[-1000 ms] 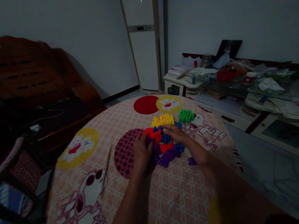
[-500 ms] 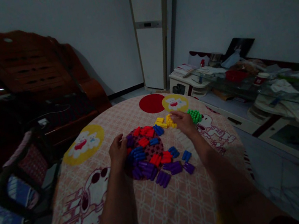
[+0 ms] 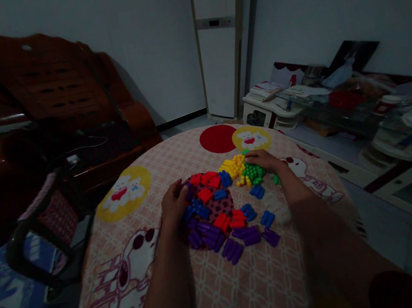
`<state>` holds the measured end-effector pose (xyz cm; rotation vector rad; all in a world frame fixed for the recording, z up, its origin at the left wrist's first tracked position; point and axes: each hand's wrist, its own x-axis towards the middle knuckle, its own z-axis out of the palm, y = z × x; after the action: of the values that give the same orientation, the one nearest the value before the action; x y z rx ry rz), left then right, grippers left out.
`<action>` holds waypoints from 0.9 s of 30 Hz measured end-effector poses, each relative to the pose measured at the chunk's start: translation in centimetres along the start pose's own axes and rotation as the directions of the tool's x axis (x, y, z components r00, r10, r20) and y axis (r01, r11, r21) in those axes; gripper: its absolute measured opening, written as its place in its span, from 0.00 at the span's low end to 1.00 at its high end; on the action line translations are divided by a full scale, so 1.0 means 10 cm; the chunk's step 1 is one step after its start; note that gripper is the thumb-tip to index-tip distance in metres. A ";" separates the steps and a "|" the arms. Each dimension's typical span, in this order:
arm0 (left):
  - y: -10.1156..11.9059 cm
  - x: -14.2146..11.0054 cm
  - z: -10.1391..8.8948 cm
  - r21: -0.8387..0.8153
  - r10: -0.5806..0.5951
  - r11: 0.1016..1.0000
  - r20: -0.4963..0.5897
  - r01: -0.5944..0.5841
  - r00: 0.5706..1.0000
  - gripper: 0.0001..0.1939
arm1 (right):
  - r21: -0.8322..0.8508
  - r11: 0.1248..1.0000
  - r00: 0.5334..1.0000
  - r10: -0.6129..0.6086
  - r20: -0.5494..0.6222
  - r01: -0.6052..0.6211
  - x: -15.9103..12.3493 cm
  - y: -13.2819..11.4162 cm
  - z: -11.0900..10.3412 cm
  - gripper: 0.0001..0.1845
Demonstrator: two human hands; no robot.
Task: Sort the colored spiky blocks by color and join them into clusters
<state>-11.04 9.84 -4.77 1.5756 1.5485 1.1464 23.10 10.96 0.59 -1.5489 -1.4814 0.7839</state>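
At the left edge of a pile of small plastic pieces, my left hand point(image 3: 174, 202) rests with its fingers loosely curved and apart. Its fingertips are beside the dark purple and blue pieces point(image 3: 199, 209). My right hand point(image 3: 265, 159) lies over the green knobbly pieces point(image 3: 254, 172), fingers stretched out and partly covering them. Touching the green ones are yellow pieces point(image 3: 234, 166). Red pieces point(image 3: 205, 195) sit mid-pile, and ribbed purple pieces point(image 3: 232, 250) lie nearest me. A blue piece point(image 3: 257, 191) lies just below the green group.
The round table bears a patterned cloth point(image 3: 250, 295). A dark chair point(image 3: 29, 259) stands at the left, with a carved wooden sofa point(image 3: 50, 86) behind. To the right is a low cabinet point(image 3: 392, 195) cluttered with papers and bags. A tall white air conditioner point(image 3: 220, 66) fills the corner.
My right hand has come down onto the green pieces, which have shifted left against the yellow ones. A blue piece now shows below them. My left hand has hardly moved; the view has turned slightly left.
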 end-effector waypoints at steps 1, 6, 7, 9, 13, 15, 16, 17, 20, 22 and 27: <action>-0.01 0.01 0.01 -0.028 0.006 1.000 0.023 -0.005 1.000 0.31 | 0.016 1.000 0.994 -0.016 0.110 0.014 0.05 -0.02 0.03 0.17; 0.07 0.03 0.02 -0.111 0.013 0.994 0.078 -0.005 0.997 0.32 | 0.066 0.974 0.827 -0.219 0.518 0.216 0.06 -0.29 0.68 0.23; 0.09 0.03 0.01 -0.116 0.012 0.993 0.080 -0.003 0.997 0.31 | 0.055 0.964 0.790 -0.244 0.562 0.259 0.00 -0.37 0.83 0.24; 0.12 0.02 -0.02 -0.145 0.001 0.989 0.091 0.013 0.996 0.32 | 0.100 0.932 0.692 -0.328 0.643 0.348 -0.17 -0.52 1.05 0.26; 0.16 -0.02 -0.10 -0.313 -0.065 0.945 0.106 0.096 0.992 0.40 | 0.239 0.889 0.591 -0.441 0.675 0.391 -0.55 -0.73 1.11 0.28; 0.22 -0.05 -0.11 -0.359 -0.059 0.928 0.111 0.095 0.992 0.41 | 0.255 0.901 0.658 -0.431 0.618 0.350 -0.67 -0.73 0.93 0.30; 0.27 -0.08 -0.10 -0.345 -0.032 0.936 0.117 0.071 0.993 0.40 | 0.240 0.913 0.729 -0.409 0.550 0.331 -0.70 -0.69 0.79 0.30; 0.33 -0.10 -0.09 -0.307 0.008 0.951 0.129 0.032 0.992 0.39 | 0.205 0.928 0.825 -0.371 0.426 0.311 -0.71 -0.62 0.63 0.30; 0.57 -0.20 0.02 -0.104 0.185 0.981 0.208 -0.167 0.960 0.32 | 0.029 0.984 0.979 -0.175 -0.103 0.179 -0.71 -0.24 0.08 0.25; 0.75 -0.32 0.15 0.029 0.318 0.940 0.285 -0.340 0.904 0.28 | -0.067 0.997 0.899 -0.069 -0.433 0.044 -0.72 0.08 -0.24 0.25; 1.12 -0.86 0.56 0.159 0.483 0.763 0.504 -0.626 0.716 0.27 | -0.126 0.980 0.851 0.065 -0.521 -0.152 -0.84 0.63 -0.46 0.25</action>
<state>-0.57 0.99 1.72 2.4534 0.9934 0.7482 29.17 2.21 -3.74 -1.8033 -1.0816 0.2677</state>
